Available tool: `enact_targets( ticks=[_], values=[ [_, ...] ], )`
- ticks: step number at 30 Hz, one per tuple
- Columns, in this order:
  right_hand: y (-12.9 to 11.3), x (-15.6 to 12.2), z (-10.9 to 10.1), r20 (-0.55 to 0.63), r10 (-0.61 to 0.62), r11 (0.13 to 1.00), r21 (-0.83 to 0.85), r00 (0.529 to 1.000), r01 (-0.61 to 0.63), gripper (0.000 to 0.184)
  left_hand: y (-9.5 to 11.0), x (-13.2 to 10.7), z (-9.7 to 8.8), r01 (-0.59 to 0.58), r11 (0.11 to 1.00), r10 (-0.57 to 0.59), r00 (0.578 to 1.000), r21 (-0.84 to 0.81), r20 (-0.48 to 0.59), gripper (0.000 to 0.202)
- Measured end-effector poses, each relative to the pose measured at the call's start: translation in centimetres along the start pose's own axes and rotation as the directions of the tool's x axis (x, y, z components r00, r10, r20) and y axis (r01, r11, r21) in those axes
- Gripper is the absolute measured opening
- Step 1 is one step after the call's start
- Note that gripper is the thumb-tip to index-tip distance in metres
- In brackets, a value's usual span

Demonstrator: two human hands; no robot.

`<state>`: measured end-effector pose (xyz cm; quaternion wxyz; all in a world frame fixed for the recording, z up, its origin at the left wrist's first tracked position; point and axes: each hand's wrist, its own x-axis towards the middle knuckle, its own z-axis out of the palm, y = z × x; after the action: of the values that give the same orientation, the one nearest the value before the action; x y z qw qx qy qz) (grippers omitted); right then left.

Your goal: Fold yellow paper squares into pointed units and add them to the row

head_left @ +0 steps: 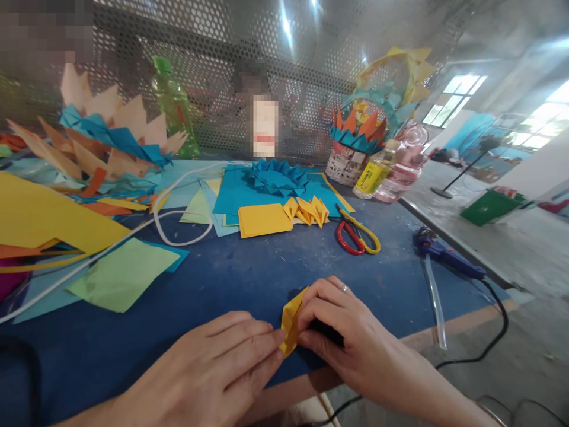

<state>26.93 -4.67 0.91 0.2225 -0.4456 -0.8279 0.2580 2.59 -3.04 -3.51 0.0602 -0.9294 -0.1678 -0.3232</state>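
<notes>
A small folded piece of yellow paper (291, 320) lies near the front edge of the blue table, between my two hands. My left hand (217, 362) has its fingers pressed together, their tips on the paper's lower left edge; its thumb is hidden. With thumb and bent fingers, my right hand (340, 326) pinches the paper's right side and covers part of it. Beyond them sit a stack of yellow paper rectangles (264, 220) and several folded yellow paper pieces (311, 211). Scissors (361, 232) with red and yellow handles rest to their right.
A glue gun (448, 252) with a black cord lies at the right table edge. A blue folded-paper ring (280, 177) sits on blue sheets at the back. Green paper (127, 276) and a white cable (155, 228) lie left. Bottles (377, 169) stand back right.
</notes>
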Motion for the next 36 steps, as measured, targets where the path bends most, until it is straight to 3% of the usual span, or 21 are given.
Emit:
enact_targets(
  ticks=[9, 21, 26, 32, 34, 36],
  values=[
    [-0.8, 0.0, 0.6, -0.074, 0.083, 0.996, -0.02, 0.994, -0.085, 0.014, 0.0, 0.7, -0.7, -0.017, 1.0, 0.016, 0.999, -0.023, -0.03, 0.033],
    [-0.6, 0.0, 1.5, -0.111, 0.097, 0.995, 0.002, 0.989, -0.097, 0.016, 0.1, 0.7, -2.4, -0.052, 0.996, 0.044, 0.992, 0.067, 0.118, 0.029],
    [-0.4, 0.1, 1.9, -0.137, 0.089, 0.996, -0.014, 0.987, -0.092, 0.017, -0.3, 1.4, -2.5, 0.036, 0.998, -0.032, 0.997, -0.045, 0.074, 0.022],
    [-0.4, 0.0, 1.7, -0.144, 0.078, 0.997, -0.013, 0.987, -0.08, 0.015, -0.4, 1.2, -2.2, 0.147, 0.985, -0.145, 0.989, -0.09, 0.029, 0.035],
    [-0.4, 0.0, 1.7, -0.147, 0.07, 0.997, -0.014, 0.987, -0.073, 0.016, -0.7, 1.7, -2.1, 0.082, 0.991, -0.067, 0.989, -0.111, 0.131, 0.032],
    [-0.4, 0.0, 1.6, -0.149, 0.073, 0.997, -0.012, 0.986, -0.076, 0.016, -1.0, 2.5, -1.8, 0.029, 0.986, -0.009, 0.992, -0.161, 0.125, 0.032]
  ],
)
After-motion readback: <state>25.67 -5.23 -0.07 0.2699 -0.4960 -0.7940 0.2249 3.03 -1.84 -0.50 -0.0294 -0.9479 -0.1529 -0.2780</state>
